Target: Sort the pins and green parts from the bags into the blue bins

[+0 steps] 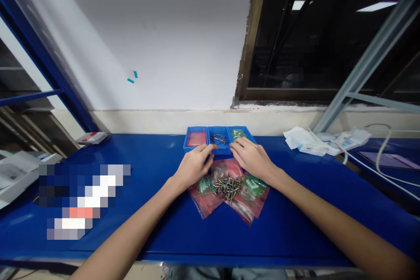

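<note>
My left hand (196,164) is by the front of the left and middle blue bins, its index finger and thumb apart and nothing visible between them. Fingers extended, my right hand (252,156) reaches to the front of the right bin (248,131), partly covering it. The middle bin (219,130) holds loose screws (220,139), the left bin (187,135) red plastic bags (196,138), and the right one green bags with pale pieces. Between my forearms lies a heap of screws (229,187) on red bags (208,203) and green bags (254,185).
White plastic packaging (306,141) and a white cable (380,157) lie at the right of the blue table (183,236). A small box (94,138) and a white tray (19,179) are at the left. A blurred patch hides something at front left.
</note>
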A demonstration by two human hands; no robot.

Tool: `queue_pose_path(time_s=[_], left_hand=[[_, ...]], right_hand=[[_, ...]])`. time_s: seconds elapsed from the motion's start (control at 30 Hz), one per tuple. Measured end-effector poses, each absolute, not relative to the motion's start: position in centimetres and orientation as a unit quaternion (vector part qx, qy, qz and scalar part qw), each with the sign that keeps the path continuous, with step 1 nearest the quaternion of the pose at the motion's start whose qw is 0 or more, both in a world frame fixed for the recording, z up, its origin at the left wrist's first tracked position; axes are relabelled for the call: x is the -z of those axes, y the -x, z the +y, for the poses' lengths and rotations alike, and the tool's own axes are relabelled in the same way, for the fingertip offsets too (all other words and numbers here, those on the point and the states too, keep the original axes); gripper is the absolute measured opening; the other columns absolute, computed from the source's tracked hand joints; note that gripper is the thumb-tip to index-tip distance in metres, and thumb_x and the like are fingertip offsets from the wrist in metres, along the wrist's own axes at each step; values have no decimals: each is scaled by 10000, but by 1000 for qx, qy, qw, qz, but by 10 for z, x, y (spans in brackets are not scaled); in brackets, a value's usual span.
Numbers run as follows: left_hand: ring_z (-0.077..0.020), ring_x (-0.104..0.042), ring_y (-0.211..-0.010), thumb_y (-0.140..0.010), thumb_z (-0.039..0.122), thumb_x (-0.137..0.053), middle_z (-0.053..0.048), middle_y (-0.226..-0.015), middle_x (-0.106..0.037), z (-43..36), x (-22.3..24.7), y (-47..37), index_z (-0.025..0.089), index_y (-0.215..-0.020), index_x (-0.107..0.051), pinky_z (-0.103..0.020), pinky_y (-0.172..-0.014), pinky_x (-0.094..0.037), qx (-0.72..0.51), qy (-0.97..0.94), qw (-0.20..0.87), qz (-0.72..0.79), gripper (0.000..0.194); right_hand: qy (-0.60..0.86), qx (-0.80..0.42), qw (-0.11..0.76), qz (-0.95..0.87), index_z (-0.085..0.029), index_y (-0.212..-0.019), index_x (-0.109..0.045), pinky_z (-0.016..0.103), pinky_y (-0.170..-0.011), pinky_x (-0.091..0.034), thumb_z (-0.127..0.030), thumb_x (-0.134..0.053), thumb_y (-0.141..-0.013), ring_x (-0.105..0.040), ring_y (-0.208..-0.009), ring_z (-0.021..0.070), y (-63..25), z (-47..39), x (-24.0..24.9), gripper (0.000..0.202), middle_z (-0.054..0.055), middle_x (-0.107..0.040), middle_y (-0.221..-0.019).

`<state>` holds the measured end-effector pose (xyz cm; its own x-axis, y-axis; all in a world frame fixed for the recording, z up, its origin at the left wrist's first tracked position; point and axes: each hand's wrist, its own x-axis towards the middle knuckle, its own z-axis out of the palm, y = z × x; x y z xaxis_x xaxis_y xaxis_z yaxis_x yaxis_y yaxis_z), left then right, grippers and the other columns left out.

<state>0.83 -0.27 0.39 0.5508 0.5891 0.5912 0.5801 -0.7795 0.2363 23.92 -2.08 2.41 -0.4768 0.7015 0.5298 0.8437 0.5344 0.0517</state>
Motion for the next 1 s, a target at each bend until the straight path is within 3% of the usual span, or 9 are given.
queue_pose_path(time_s=[0.13,0.4,0.63,0.77,1.0], left_hand=[[-208,-635,-919,-963,189,-463,-72,-1001,-655,-2,-2,-9,214,-1245,-577,-331,-771,-552,-273,-904,-18,330,306],[-264,-648,-941,-955,289,-523,-116,-948,-702,3,9,-8,136,-1071,-696,-384,-791,-556,-198,-903,-36,379,258],[-245,-652,-904,-940,330,-552,-100,-934,-696,4,13,-9,172,-965,-740,-343,-754,-547,-221,-892,-19,393,246],[-237,-629,-941,-953,334,-530,-92,-944,-673,2,11,-10,175,-982,-721,-341,-809,-527,-208,-892,3,401,251],[-219,-623,-905,-966,268,-510,-70,-910,-676,2,12,-12,176,-958,-667,-319,-785,-500,-219,-892,23,393,182]], right_hand=[[482,117,221,-840,-185,-943,-679,358,-730,-501,-237,-426,-990,-643,-898,236,-242,-42,-17,262,85,-696,-920],[524,114,133,-834,-165,-942,-664,322,-594,-448,-205,-479,-944,-647,-863,259,-241,-42,-7,190,106,-689,-917],[542,92,96,-830,-168,-960,-649,297,-621,-426,-221,-485,-961,-645,-885,242,-237,-46,-10,173,110,-687,-961],[553,92,62,-826,-171,-992,-639,286,-637,-425,-243,-439,-984,-645,-926,237,-235,-47,-14,212,96,-682,-984],[561,92,53,-821,-172,-1017,-612,292,-645,-422,-275,-420,-989,-650,-955,243,-236,-48,-16,220,94,-686,-1012]])
